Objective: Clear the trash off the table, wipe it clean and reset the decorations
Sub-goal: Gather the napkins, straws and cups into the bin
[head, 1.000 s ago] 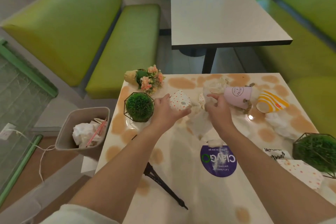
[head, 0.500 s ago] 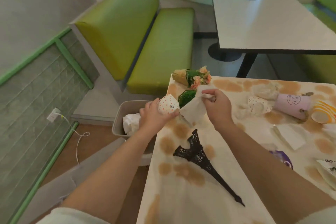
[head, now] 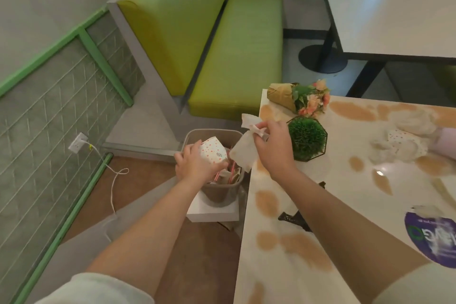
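Note:
My left hand [head: 195, 165] grips a white paper cup with orange dots [head: 214, 154] directly over the grey trash bin [head: 219, 192] beside the table. My right hand [head: 272, 148] pinches a crumpled white napkin [head: 243, 153] that hangs at the table's left edge, just above the bin's rim. The white table with tan blotches [head: 291, 249] carries a green ball plant in a black wire frame [head: 307, 139], a wrapped flower bouquet [head: 303, 99] and a black Eiffel tower model [head: 293, 219], mostly hidden by my right forearm. More crumpled tissues and a dotted cup [head: 399, 142] lie at the right.
The bin stands on a white box [head: 212, 212] on the floor and holds paper and red straws. A green bench [head: 237, 52] lies beyond it. Another table [head: 385, 7] stands at the back right. A purple sticker [head: 431, 239] marks the table's right side. A white cable [head: 113, 180] trails from a wall socket.
Both hands have moved left from the table's middle, carrying the dotted cup and the napkin to the bin. The view has swung left and down with them.

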`<state>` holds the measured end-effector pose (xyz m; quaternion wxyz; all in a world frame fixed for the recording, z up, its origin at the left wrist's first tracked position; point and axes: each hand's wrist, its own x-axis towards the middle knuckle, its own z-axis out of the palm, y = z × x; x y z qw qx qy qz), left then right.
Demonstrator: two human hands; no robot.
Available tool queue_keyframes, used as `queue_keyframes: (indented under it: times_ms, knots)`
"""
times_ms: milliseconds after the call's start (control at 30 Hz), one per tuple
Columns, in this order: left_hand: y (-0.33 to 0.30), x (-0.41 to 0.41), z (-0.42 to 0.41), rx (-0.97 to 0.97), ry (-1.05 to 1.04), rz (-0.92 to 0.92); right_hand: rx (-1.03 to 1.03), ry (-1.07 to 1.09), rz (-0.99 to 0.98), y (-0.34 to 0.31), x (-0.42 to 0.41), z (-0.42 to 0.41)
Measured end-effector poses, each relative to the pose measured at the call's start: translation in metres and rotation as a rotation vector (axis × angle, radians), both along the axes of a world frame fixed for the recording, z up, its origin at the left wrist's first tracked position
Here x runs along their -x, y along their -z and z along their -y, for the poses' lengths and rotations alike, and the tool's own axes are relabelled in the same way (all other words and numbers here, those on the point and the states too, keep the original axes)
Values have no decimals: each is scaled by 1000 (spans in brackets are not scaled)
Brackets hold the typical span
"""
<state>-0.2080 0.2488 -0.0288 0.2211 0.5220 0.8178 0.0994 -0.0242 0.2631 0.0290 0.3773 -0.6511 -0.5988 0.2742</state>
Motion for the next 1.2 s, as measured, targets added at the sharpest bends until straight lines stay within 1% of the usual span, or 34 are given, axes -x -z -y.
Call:
queue_keyframes:
  times_ms: [167,267,367,400,467,533,600,700,767,867,1000,1200]
  knots:
    - [19,15,3,55,4,38,41,-27,28,20,31,-16]
    - [22,23,7,-16,-43,24,77,-37,38,31,48,-20]
    - [22,28,10,-85,-82,55,114,-76,113,46,59,-20]
    - [21,29,11,-99,-80,65,172,-129,158,50,61,-19]
    - [18,29,13,-119,-67,79,352,-279,278,55,62,-14]
    - [14,28,15,-125,-55,100,457,-340,329,55,59,-7]
    - [9,23,18,-128,-43,129,467,-286,240,52,51,1]
    - [-1,13,23,-141,-17,149,394,-166,92,35,34,12]
    - [-9,3,25,-150,4,172,344,-107,35,18,19,19]
    - [-27,-22,28,-163,40,234,264,-35,-19,-6,-9,30]
    - [-54,-76,31,-158,165,310,162,68,-51,-36,-66,48]
    - [-82,-171,38,-142,345,355,163,247,-71,-47,-153,76]
